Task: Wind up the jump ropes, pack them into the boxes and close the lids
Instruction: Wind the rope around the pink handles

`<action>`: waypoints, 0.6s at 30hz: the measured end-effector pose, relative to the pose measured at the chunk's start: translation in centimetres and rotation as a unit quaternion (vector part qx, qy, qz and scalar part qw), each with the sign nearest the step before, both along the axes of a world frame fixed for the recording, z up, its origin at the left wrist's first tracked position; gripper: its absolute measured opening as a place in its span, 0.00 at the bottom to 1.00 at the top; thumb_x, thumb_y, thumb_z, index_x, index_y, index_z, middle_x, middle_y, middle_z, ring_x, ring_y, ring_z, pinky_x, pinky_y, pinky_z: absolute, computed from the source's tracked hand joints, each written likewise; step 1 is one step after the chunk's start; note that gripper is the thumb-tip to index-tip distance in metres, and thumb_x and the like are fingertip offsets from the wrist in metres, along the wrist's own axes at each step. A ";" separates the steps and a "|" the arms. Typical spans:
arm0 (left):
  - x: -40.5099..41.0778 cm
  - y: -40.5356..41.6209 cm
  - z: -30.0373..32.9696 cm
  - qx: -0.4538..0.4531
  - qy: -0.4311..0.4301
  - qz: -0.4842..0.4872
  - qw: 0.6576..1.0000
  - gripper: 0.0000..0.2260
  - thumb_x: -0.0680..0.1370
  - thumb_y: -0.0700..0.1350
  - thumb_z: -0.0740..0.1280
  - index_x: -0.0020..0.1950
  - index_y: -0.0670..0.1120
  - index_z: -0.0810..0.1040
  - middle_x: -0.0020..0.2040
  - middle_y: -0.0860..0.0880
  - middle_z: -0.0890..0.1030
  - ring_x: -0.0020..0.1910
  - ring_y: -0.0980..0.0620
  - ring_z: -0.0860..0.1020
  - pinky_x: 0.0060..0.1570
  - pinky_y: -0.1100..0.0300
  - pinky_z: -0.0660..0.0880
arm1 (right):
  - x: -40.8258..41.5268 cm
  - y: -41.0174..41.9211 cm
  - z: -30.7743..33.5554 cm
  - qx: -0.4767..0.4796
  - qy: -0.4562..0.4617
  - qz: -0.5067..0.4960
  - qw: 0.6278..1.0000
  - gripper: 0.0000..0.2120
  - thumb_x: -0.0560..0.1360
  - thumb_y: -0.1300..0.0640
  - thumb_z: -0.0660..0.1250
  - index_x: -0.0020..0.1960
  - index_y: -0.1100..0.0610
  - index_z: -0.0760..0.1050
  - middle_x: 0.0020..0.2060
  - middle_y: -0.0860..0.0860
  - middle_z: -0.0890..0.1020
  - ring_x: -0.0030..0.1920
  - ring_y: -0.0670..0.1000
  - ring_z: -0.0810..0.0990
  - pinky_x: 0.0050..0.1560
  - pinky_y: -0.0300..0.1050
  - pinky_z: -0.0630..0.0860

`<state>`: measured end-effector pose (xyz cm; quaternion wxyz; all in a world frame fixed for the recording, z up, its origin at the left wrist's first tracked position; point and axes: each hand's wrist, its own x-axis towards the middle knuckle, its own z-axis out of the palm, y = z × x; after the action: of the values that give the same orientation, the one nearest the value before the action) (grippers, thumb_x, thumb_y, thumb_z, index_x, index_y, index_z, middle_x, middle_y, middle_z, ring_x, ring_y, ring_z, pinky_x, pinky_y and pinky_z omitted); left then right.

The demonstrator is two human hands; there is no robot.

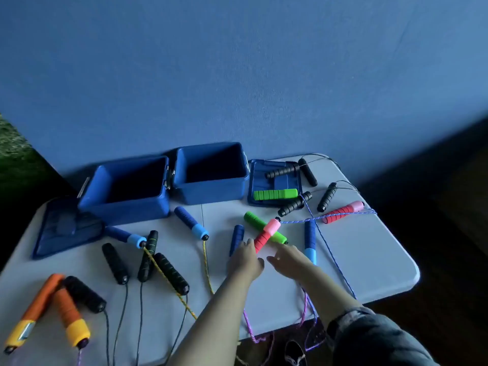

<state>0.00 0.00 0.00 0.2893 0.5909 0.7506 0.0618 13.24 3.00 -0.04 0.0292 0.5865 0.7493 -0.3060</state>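
Step in hand looked like first pickup: nothing wound, both boxes (126, 188) (211, 175) open and empty along the table's (369, 260) far edge. Left hand (244, 260) and right hand (286, 261), fingers loose, holding nothing, reached mid-table toward the pink handle (266, 233) crossing a green handle (264, 227). Next: grip it and find its mate near the right edge (343, 211).

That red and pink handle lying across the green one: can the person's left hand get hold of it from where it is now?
Probably yes. The left hand is right beside the near end of the red and pink handle, which lies on top of the green handle, so nothing covers it.
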 end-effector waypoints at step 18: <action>5.0 7.0 -3.2 0.088 0.200 0.088 0.972 0.09 0.75 0.47 0.70 0.54 0.48 0.77 0.49 0.48 0.78 0.49 0.44 0.79 0.39 0.54 0.70 | 14.4 12.4 -2.3 0.090 0.035 -0.076 0.992 0.13 0.77 0.57 0.60 0.61 0.57 0.73 0.57 0.56 0.77 0.56 0.59 0.77 0.52 0.50 0.75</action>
<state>5.02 6.95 -3.23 0.0736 0.5456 0.8341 0.0334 27.67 15.36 -2.34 -0.0732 0.6309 0.7276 -0.2591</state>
